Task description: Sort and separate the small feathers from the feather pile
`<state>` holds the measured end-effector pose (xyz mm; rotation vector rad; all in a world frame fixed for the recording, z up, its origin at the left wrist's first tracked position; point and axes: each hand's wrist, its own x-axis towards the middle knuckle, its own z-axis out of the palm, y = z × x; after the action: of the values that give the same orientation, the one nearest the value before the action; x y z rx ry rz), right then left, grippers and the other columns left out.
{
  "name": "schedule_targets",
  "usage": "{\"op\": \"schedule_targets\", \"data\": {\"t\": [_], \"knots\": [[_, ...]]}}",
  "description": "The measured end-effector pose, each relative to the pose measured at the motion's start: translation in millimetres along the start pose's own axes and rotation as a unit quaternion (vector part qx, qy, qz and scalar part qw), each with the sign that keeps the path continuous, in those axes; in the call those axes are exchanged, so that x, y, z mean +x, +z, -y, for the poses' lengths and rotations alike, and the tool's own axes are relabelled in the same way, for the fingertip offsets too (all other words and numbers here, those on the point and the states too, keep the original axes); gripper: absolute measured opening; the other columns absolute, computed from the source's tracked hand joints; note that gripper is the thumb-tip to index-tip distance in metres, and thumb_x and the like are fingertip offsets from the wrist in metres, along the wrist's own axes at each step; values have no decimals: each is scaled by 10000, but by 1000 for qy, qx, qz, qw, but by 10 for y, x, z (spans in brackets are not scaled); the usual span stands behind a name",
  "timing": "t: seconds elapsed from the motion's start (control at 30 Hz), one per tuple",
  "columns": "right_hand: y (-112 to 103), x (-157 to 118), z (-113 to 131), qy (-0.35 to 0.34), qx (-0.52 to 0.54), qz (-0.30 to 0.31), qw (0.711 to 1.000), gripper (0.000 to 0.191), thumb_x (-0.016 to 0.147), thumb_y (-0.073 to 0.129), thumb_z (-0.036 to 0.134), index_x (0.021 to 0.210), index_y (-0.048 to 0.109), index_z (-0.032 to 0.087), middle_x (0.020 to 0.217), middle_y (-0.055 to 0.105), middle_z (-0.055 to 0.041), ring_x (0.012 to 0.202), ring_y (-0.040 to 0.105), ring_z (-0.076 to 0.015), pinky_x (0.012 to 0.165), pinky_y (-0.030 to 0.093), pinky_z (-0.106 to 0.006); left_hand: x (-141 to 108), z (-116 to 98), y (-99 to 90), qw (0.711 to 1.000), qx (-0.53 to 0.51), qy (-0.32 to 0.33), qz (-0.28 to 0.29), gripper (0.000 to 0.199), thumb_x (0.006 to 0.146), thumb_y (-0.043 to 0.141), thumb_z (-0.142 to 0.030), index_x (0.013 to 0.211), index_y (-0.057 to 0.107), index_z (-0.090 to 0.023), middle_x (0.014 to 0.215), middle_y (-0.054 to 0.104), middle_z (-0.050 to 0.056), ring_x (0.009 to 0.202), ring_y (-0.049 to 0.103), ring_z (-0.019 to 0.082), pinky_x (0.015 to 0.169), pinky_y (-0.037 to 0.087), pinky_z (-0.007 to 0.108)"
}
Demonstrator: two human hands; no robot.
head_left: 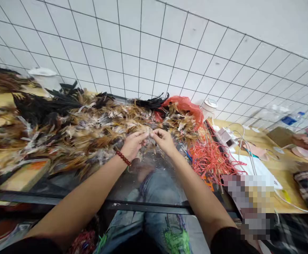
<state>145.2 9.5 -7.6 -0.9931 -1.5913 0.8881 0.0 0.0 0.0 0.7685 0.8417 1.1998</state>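
Over the near edge of a wide heap of brown and tan feathers [101, 123], my two hands almost meet at the fingertips. My left hand [135, 143], with a dark red bead bracelet [123, 158] at its wrist, is closed in a pinch. Just to its right my right hand [164, 140] pinches too, thumb against forefinger. What lies between the fingertips is too small and blurred to make out; pale feather fluff shows right behind them. Below the hands is a see-through tabletop [154, 188] with bits of fluff on it.
Black feathers [45, 106] lie at the back left. A red plastic bag [187, 104] and tangled red cords [209, 155] are on the right. White-lidded containers [48, 79] [209, 107] stand by the gridded wall. Cables and a white power adapter [225, 137] lie farther right.
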Motion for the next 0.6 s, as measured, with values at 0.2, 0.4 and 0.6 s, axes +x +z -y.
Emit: {"op": "schedule_targets", "data": {"t": [0.2,0.4,0.6], "knots": [[-4,27,-105,55,21,-103,993,180,722,602,348,762,553,180,664,512,37,551,417,-91,568,362,-231,61,53,-56,997,-4,44,-55,287,489,811,-266,591,578,-133,549,533,-20,535,481,86,533,371,221],[-28,-8,-31,-63,-81,-70,992,256,791,590,329,1004,633,195,996,586,-50,713,514,-119,687,439,-263,100,98,-72,988,56,116,-79,289,511,794,-294,526,546,-145,503,514,-33,513,444,81,538,352,225],[20,-58,19,-103,-201,6,974,161,847,524,277,827,658,189,823,601,-30,794,548,-146,773,423,-272,93,102,-59,986,51,140,-70,276,499,800,-287,532,568,-142,507,527,-31,519,449,83,548,354,228]]}}
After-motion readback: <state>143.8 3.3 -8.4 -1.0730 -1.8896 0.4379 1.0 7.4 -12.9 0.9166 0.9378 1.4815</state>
